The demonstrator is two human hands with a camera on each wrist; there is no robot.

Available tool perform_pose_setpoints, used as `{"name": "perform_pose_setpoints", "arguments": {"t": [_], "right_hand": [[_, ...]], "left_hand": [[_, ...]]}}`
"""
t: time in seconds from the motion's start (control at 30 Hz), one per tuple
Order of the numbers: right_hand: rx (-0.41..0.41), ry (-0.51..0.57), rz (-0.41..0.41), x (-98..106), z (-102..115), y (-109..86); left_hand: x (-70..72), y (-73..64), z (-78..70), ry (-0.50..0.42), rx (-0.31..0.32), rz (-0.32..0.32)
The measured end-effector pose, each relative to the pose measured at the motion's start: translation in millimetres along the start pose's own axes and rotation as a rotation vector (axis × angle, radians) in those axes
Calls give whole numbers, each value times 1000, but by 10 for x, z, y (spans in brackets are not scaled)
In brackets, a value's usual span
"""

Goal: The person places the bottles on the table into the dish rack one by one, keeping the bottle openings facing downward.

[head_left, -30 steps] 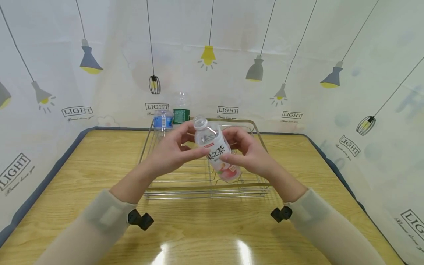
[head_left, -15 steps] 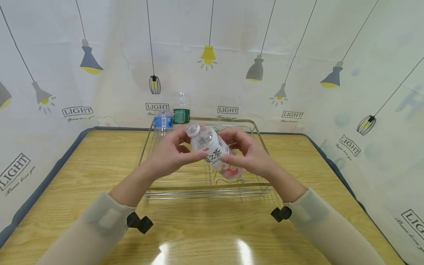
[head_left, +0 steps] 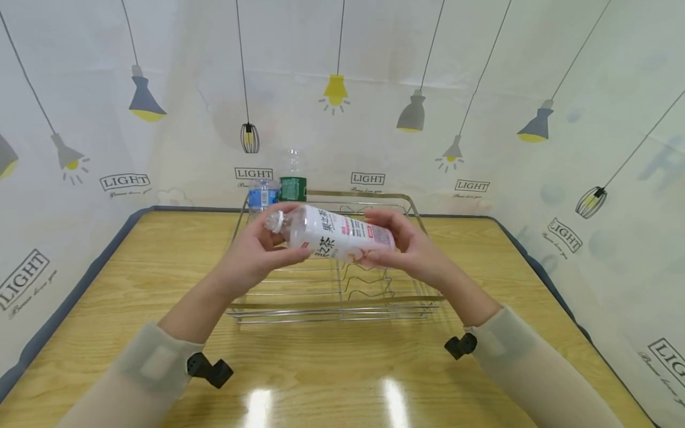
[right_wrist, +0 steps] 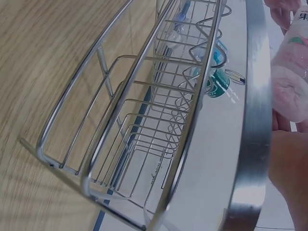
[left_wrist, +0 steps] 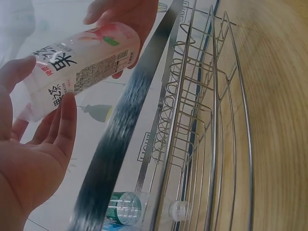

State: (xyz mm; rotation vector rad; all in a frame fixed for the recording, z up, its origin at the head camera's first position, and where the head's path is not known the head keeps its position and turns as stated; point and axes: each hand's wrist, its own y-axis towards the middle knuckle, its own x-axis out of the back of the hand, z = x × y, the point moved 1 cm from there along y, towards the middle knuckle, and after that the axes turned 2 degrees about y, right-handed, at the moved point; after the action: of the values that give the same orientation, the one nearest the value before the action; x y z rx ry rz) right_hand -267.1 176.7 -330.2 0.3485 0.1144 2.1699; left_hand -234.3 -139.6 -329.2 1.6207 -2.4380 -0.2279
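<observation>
A clear plastic drink bottle point(head_left: 342, 235) with a white and pink peach label is held above the rack, lying nearly level with its neck to the left. My left hand point(head_left: 254, 252) grips the neck end, thumb in front and fingers behind. At the base end my right hand point(head_left: 412, 246) holds it between thumb and fingers. In the left wrist view the bottle point(left_wrist: 79, 67) spans both hands. The right wrist view catches only its base end point(right_wrist: 291, 77).
A metal wire dish rack point(head_left: 337, 303) stands on the wooden table point(head_left: 332, 368) below the hands. At its back left are a blue-labelled bottle point(head_left: 263, 196) and a green-labelled bottle point(head_left: 293, 187). A lamp-patterned cloth point(head_left: 374, 47) hangs behind.
The bottle has turned from a steep tilt to nearly level, its neck swinging down to the left. My left hand has moved left and slightly down with it; the right hand has barely moved.
</observation>
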Motion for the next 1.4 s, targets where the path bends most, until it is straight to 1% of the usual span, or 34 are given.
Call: {"name": "perform_pose_setpoints", "arguments": {"t": [0.07, 0.17, 0.37, 0.43, 0.53, 0.6, 0.77, 0.87, 0.97, 1.03, 1.07, 1.13, 1.23, 1.3, 1.4], "right_hand": [[2, 28, 15, 11, -2, -4], [1, 28, 25, 27, -12, -11], [6, -43, -7, 48, -36, -29], [8, -16, -18, 45, -41, -27], [17, 53, -23, 36, -47, -18], [19, 83, -25, 32, -52, -14], [41, 67, -45, 41, -51, -24], [66, 63, -45, 55, -39, -24], [82, 65, -43, 70, -19, -21], [84, 67, -44, 83, -16, -21], [83, 65, -47, 89, -19, -20], [82, 66, -49, 98, -24, -21], [84, 45, -56, 103, -35, -21], [83, 23, -60, 100, -34, -19], [73, -32, -75, 89, -25, -20]], "left_hand": [[21, -15, 10, 0, 18, -8], [34, -38, 23, 4, 35, -16], [22, -63, 54, -41, 35, -16], [17, -73, 54, -47, 34, -15], [14, -84, 50, -45, 37, -20], [14, -87, 51, -42, 47, -27], [18, -80, 61, -23, 80, -39], [49, -70, 73, -6, 70, -42], [115, -66, 64, 6, 18, -45], [166, -57, 33, 57, -25, -59], [187, -53, 7, 104, -47, -70], [216, -36, -59, 230, -75, -90], [221, -17, -175, 454, -75, -97], [194, 3, -240, 550, -57, -62], [143, 51, -293, 643, -40, 9]]}}
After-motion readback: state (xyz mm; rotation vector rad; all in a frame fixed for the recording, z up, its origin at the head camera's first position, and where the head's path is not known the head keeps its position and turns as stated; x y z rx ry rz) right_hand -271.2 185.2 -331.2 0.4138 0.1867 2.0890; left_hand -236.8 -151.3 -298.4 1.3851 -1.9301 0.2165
